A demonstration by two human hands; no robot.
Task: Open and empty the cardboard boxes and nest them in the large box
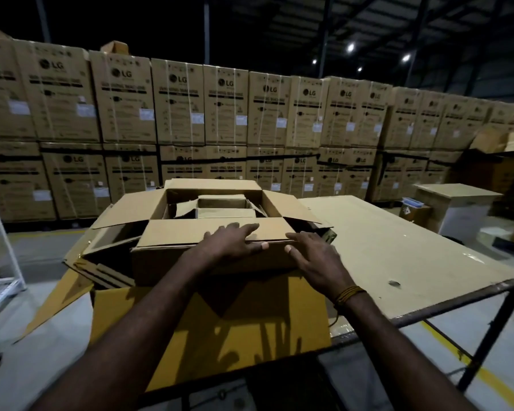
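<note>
Resting flat on open box (pixel 214 256) near flap: left hand (pixel 235 241) and right hand (pixel 315 256), fingers straight, gripping nothing. Box sits in large box (pixel 211 315) at worktop (pixel 398 247) left edge; smaller boxes (pixel 223 207) nested inside.

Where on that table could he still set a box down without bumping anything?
The bare stretch of the table right of the open box, running to its far and right edges, is free apart from a small scrap. The left end is crowded: the open box sits in the large box, flaps spread, both the left hand and right hand resting flat on it.
</note>
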